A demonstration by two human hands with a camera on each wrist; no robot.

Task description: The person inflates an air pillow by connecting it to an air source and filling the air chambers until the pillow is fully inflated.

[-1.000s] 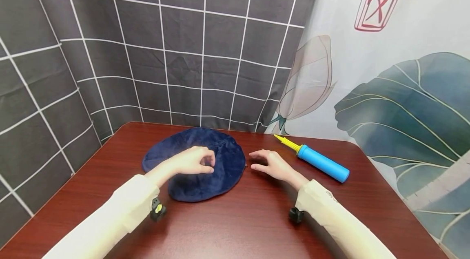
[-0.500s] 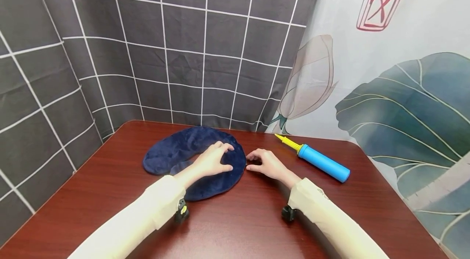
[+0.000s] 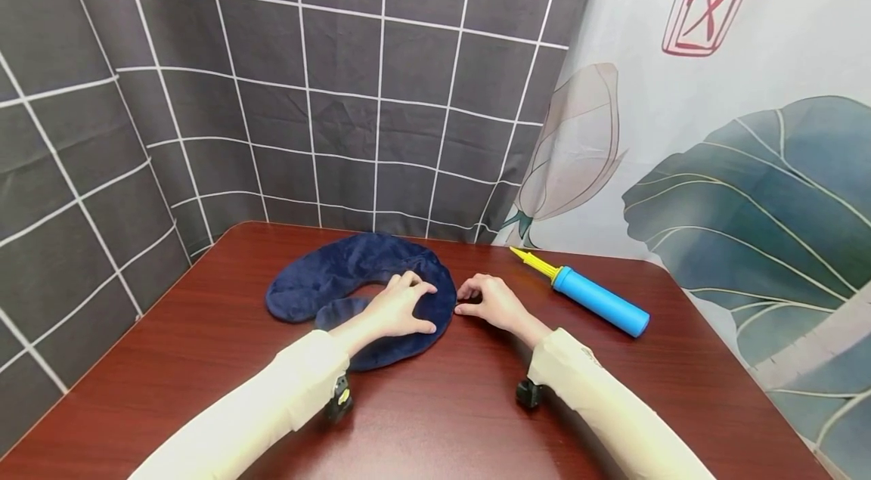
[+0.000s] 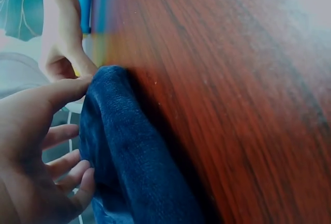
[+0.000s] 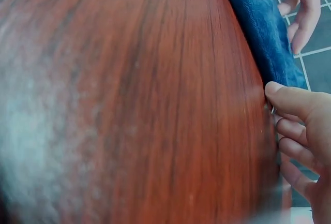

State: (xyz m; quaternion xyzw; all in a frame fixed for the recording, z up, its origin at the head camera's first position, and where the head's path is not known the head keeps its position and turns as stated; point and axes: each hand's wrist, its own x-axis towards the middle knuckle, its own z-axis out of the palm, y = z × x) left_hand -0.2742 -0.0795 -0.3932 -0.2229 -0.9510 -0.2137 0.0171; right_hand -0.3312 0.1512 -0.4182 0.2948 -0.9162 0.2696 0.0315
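A navy plush neck pillow (image 3: 327, 276), curved and fairly flat, lies on the table. My left hand (image 3: 401, 306) rests on its right part with fingers spread; in the left wrist view the thumb (image 4: 70, 90) reaches the pillow's edge. At the right rim, my right hand (image 3: 497, 304) pinches a small tab on the pillow's edge between thumb and forefinger. The right wrist view has its thumb (image 5: 289, 100) right at the pillow's end, with a thin shiny bit showing below; the fingertips mostly hide the tab.
A blue hand pump (image 3: 600, 301) with a yellow nozzle (image 3: 534, 262) lies to the right of my right hand. The reddish-brown wooden table (image 3: 469, 419) meets a dark grid-patterned curtain (image 3: 340, 125) and a pale printed curtain (image 3: 640, 215) at the back.
My left hand has moved right across the pillow, its fingers spreading and uncovering the pillow's inner gap. My right hand has moved slightly left to the pillow's rim and closed into a pinch.
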